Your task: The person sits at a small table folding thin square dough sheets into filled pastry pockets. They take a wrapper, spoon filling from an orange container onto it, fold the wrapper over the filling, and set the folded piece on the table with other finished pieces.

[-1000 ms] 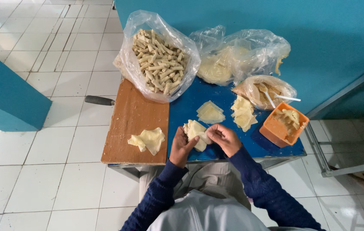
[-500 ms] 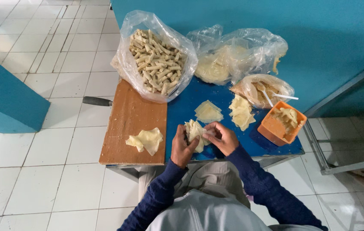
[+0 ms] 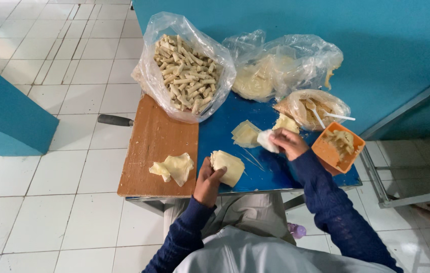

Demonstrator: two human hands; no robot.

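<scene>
Bare blue tabletop (image 3: pixel 225 136) — bags (image 3: pixel 184 71) behind

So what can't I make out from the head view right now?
- Left hand: its palm side is hidden behind the pale wrapper stack it holds.
- Right hand: the white piece it grips is partly covered by the fingers.
- Clear bag at the wall: crumpled plastic blurs the pale contents.
- Black handle: the rest lies under the wooden board.
- Orange tub: contents too small to tell.
</scene>
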